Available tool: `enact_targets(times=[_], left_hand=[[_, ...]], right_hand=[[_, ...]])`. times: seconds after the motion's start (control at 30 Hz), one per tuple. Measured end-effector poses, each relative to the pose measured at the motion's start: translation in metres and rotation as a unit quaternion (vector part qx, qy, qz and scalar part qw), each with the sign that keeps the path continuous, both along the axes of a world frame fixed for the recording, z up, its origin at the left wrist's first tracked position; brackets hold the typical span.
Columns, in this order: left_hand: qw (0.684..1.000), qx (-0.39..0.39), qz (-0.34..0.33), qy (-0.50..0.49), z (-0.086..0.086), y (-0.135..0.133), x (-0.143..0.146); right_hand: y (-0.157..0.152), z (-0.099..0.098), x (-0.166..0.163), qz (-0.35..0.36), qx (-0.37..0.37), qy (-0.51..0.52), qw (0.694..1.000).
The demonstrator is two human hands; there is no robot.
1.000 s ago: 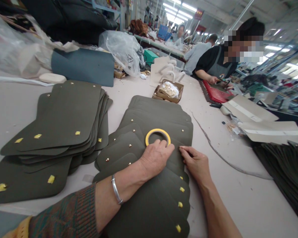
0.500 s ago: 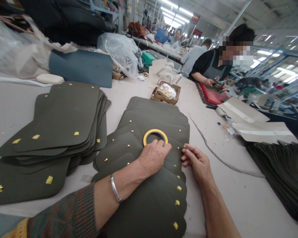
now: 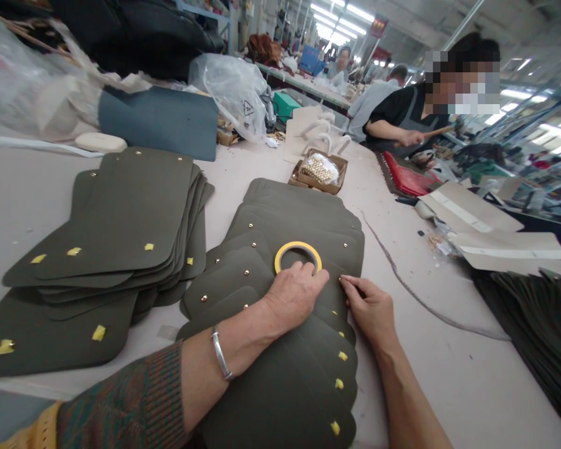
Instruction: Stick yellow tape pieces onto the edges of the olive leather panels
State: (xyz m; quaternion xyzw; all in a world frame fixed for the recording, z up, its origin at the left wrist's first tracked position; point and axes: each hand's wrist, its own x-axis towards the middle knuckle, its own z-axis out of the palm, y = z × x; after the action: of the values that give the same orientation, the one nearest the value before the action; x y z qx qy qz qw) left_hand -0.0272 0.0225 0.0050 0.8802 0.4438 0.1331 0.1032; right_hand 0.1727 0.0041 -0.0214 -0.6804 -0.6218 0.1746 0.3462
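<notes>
My left hand (image 3: 295,290) rests on the fanned stack of dark olive panels (image 3: 280,362), its fingers closed on the near edge of a roll of yellow tape (image 3: 280,252). At the right edge of that stack, my right hand (image 3: 369,305) has thumb and index fingertips pinched together over a gold stud. A small bit of yellow tape (image 3: 340,280) shows at those fingertips, mostly hidden. Other gold studs (image 3: 247,272) dot the panels. Along the right edge nearer me, several yellow tape pieces (image 3: 339,383) cover spots on the panels.
Left of my hands lies another stack of olive panels (image 3: 121,218) with tape bits. A small box of gold studs (image 3: 321,170) stands beyond. Dark panels (image 3: 533,330) fan out at right, beside beige boards (image 3: 509,249). A co-worker (image 3: 402,118) holds a wooden-handled tool over a red piece.
My right fingertips have moved left onto the stud with the bit of tape. My left hand stays on the roll. The co-worker has raised a wooden-handled tool. The view has shifted slightly.
</notes>
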Motion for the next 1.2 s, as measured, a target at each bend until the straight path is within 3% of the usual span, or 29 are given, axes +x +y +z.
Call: enact_targets(times=[0.1, 0.3, 0.4, 0.57, 0.77, 0.9, 1.2], left_hand=[[1.000, 0.006, -0.002, -0.004, -0.002, 0.000, 0.000], [1.000, 0.010, 0.000, -0.002, -0.002, 0.000, 0.000], [1.000, 0.006, 0.000, -0.005, -0.001, 0.000, 0.000], [0.993, -0.014, 0.002, -0.114, 0.001, 0.000, -0.002], [0.929, -0.112, 0.034, -0.350, 0.004, -0.001, 0.002], [0.890, -0.157, 0.048, -0.425, 0.004, 0.000, 0.003], [0.931, -0.107, 0.070, -0.341, 0.004, -0.001, 0.002]], right_hand=[[-0.001, 0.001, 0.001, 0.015, 0.021, -0.022, 0.999], [-0.006, 0.004, 0.005, -0.014, -0.074, 0.132, 0.988], [-0.006, 0.004, 0.006, -0.002, -0.069, 0.137, 0.988], [-0.011, 0.008, 0.004, 0.014, -0.058, 0.147, 0.987], [-0.024, 0.020, -0.014, 0.100, 0.023, 0.148, 0.984], [-0.027, 0.023, -0.029, 0.154, 0.070, 0.079, 0.982], [-0.027, 0.022, -0.034, 0.168, 0.095, 0.037, 0.981]])
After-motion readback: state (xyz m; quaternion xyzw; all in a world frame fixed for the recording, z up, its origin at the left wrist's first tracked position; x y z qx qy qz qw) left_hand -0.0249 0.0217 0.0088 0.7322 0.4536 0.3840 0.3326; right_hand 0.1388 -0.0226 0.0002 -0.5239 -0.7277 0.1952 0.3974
